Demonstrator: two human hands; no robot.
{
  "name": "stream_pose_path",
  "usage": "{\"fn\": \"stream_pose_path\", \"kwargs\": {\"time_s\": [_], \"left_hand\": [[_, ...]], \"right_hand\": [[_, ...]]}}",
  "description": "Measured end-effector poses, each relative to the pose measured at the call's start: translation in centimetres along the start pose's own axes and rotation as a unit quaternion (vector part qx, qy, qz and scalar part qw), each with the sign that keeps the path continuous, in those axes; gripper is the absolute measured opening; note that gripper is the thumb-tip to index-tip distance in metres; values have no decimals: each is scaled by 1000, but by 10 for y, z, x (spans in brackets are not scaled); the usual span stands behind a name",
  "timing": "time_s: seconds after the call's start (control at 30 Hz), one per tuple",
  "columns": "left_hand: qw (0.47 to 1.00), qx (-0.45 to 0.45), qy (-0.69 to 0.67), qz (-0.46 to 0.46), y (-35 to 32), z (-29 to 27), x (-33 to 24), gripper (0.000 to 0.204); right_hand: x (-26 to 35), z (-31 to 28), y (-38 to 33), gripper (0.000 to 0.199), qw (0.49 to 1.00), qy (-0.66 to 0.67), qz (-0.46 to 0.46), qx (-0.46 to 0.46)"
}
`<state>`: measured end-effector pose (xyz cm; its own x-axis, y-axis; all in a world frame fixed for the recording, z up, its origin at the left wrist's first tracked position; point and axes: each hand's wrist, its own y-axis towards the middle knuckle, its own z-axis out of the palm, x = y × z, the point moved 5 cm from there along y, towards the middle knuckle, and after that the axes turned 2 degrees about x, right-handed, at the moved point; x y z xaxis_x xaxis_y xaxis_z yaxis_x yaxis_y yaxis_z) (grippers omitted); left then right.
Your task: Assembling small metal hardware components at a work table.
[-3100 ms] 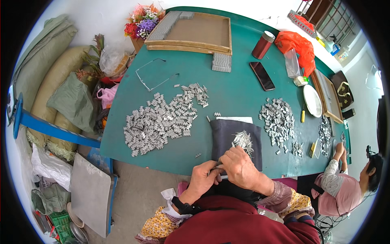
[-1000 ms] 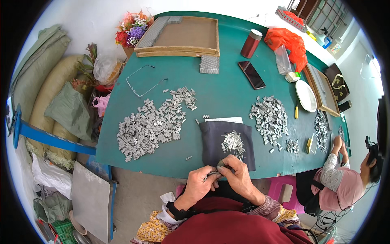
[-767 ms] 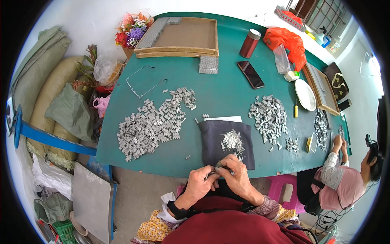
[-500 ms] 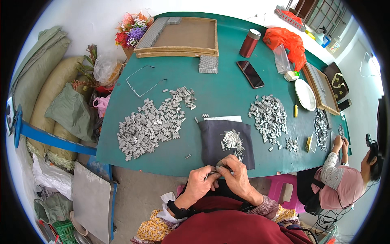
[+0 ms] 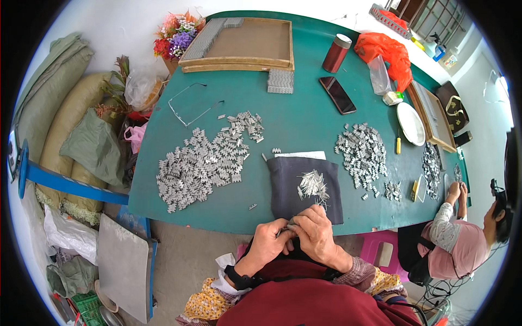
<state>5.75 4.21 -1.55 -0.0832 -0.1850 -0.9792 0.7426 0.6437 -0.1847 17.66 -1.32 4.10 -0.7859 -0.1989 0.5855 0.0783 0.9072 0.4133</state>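
Observation:
My left hand [image 5: 266, 242] is closed in a pinch at the table's front edge. A sliver of a small grey metal piece [image 5: 284, 230] shows between its fingertips, mostly hidden. Pressed up against it, my right hand [image 5: 316, 238] has its fingers closed together; what they hold is too small to make out. Just beyond the hands a dark grey cloth [image 5: 285, 190] lies on the table. Thin silver pins [image 5: 313, 185] are heaped on it, a few pointing toward my right fingers. A large pile of toothed metal links [image 5: 196, 174] lies to the left, and a smaller pile of links [image 5: 361, 155] to the right.
On the green table [image 5: 239, 212] are eyeglasses [image 5: 190, 108], wooden trays [image 5: 236, 64], a phone [image 5: 337, 95], a red flask [image 5: 337, 53], a white dish [image 5: 410, 125] and a yellow-handled screwdriver [image 5: 398, 145]. At the right a co-worker [image 5: 457, 244] sits with both hands over the table.
My right fingers have shifted and curled more over the left fingertips, covering more of the metal piece. The whole view has tilted slightly; the piles look the same.

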Motion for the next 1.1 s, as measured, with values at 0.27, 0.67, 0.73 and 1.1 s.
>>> {"fn": "stream_pose_path", "kwargs": {"time_s": [0.27, 0.67, 0.73, 1.1], "left_hand": [[1000, 4, -18, -14, 2, 3, -1, 23], [999, 38, 22, -3, -1, 3, 0, 46], [1000, 24, 5, 1, 0, 3, 2, 46], [1000, 25, -11, 5, -8, -6, -36, 43]], "right_hand": [[0, -4, -1, 8, 999, -11, 18, 24], [2, -3, -9, 12, 999, -32, -13, 34], [3, -2, -9, 16, 998, -28, -27, 45], [32, -20, -8, 44, 991, -70, -94, 63]]}}
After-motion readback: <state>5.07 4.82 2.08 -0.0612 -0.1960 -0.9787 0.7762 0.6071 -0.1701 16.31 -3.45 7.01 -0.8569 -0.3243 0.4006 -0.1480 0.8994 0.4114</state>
